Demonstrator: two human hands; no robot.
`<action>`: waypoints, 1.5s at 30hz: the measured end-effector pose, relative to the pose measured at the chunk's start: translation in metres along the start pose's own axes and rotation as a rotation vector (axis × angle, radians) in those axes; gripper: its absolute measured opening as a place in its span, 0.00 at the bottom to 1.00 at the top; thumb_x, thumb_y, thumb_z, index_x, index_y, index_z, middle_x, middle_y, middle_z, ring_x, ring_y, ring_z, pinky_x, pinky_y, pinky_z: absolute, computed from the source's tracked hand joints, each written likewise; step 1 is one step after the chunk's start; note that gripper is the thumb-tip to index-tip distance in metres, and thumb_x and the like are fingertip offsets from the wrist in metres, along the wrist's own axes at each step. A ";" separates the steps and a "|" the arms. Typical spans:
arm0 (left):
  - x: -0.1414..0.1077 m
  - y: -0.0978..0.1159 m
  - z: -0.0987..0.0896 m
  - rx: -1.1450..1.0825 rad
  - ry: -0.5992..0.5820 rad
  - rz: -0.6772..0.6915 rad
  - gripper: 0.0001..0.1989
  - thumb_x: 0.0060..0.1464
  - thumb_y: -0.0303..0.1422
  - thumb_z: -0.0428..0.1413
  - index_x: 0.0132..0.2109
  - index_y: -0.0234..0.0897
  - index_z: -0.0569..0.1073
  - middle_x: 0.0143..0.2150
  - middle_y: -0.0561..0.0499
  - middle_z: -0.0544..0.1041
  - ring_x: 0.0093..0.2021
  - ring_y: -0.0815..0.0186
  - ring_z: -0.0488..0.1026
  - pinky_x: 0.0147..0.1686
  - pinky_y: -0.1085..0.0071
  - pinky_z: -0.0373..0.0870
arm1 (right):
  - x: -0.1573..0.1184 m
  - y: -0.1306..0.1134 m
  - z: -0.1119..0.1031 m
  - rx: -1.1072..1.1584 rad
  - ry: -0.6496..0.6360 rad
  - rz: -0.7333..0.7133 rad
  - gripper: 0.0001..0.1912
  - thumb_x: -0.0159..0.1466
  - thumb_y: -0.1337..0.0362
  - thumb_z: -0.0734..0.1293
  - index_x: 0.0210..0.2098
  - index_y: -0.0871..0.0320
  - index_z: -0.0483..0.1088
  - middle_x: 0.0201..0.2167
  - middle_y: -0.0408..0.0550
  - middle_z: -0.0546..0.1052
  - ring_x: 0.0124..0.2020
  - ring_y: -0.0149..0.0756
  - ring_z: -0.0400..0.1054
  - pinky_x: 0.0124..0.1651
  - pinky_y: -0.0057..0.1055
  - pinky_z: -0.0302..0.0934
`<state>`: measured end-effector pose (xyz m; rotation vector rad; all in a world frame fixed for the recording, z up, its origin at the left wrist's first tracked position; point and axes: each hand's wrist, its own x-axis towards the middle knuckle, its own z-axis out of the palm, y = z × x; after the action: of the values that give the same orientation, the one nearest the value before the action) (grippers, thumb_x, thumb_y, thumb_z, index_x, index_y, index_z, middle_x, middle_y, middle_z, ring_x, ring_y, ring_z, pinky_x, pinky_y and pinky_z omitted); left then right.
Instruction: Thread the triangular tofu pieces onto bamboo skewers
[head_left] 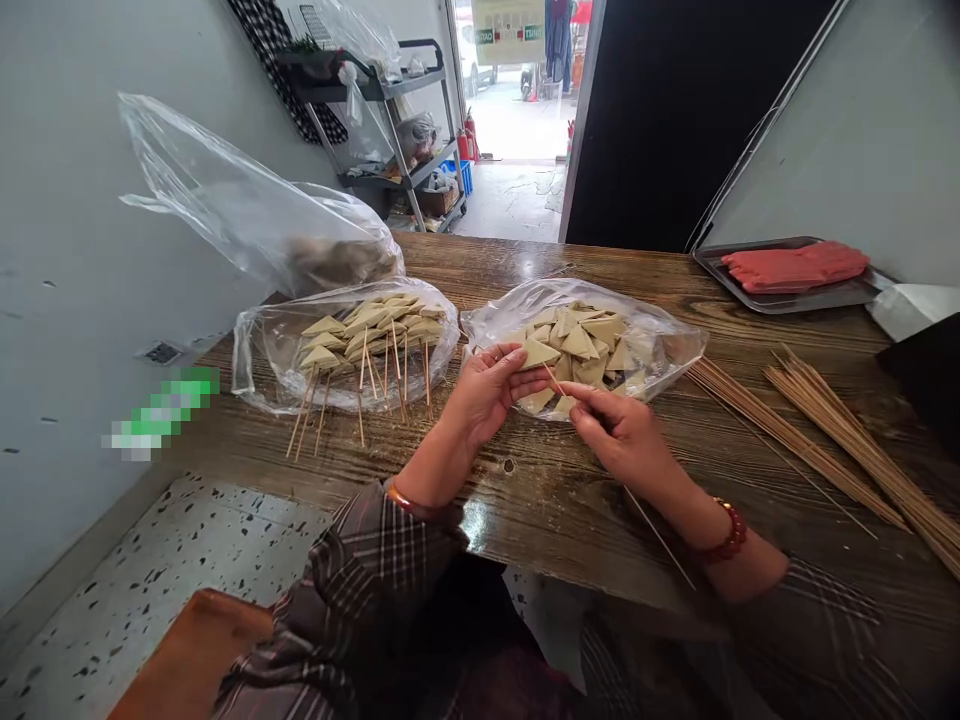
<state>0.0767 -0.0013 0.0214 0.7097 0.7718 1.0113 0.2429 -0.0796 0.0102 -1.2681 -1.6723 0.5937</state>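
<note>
My left hand (pixel 491 390) pinches a pale, folded tofu-skin triangle (pixel 538 353) between thumb and fingers. In my right hand (pixel 619 425) is a thin bamboo skewer (pixel 555 381), its upper end at the triangle's lower edge; how deep it sits is hidden. The skewer's long tail sticks out below the right hand toward the table's front edge. Just behind both hands lies a pile of loose triangles (pixel 581 340) on a clear plastic bag (pixel 652 325). To the left, skewered triangles (pixel 375 330) are stacked on another plastic bag (pixel 262 350), sticks pointing toward me.
Two bundles of bamboo skewers (pixel 847 430) lie on the wooden table (pixel 480 510) at right. A dark tray (pixel 795 300) holds red packed food (pixel 799 265) at the back right. Behind the left pile stands a large clear bag (pixel 247 210). A shelf cart (pixel 375 90) is beyond the table.
</note>
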 end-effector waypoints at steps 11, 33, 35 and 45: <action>-0.002 -0.005 0.000 0.007 -0.060 -0.007 0.08 0.59 0.22 0.54 0.46 0.30 0.71 0.35 0.43 0.82 0.37 0.60 0.82 0.44 0.65 0.78 | -0.003 0.005 0.000 -0.004 0.127 0.066 0.19 0.63 0.64 0.62 0.49 0.59 0.78 0.19 0.39 0.69 0.19 0.28 0.56 0.24 0.26 0.55; 0.001 -0.019 0.002 -0.017 -0.062 0.047 0.11 0.53 0.25 0.62 0.43 0.31 0.73 0.39 0.46 0.80 0.43 0.61 0.81 0.50 0.63 0.74 | -0.007 0.012 0.013 -0.129 0.052 -0.166 0.21 0.66 0.67 0.61 0.57 0.53 0.73 0.47 0.50 0.82 0.44 0.40 0.77 0.48 0.37 0.71; 0.001 -0.019 0.002 -0.029 -0.099 0.013 0.09 0.54 0.26 0.62 0.42 0.30 0.73 0.38 0.45 0.80 0.44 0.60 0.81 0.52 0.62 0.74 | -0.006 0.014 0.013 -0.135 0.047 -0.167 0.21 0.66 0.68 0.61 0.57 0.53 0.73 0.46 0.50 0.82 0.44 0.40 0.78 0.48 0.37 0.72; -0.003 -0.012 0.004 -0.088 -0.171 -0.069 0.10 0.57 0.23 0.57 0.47 0.29 0.73 0.41 0.42 0.82 0.42 0.61 0.81 0.48 0.67 0.76 | -0.003 0.011 0.009 -0.082 0.109 -0.095 0.19 0.66 0.67 0.62 0.53 0.57 0.76 0.43 0.51 0.83 0.40 0.39 0.78 0.45 0.35 0.72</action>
<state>0.0847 -0.0088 0.0141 0.6799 0.5958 0.9036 0.2408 -0.0772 -0.0040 -1.2495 -1.6697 0.3955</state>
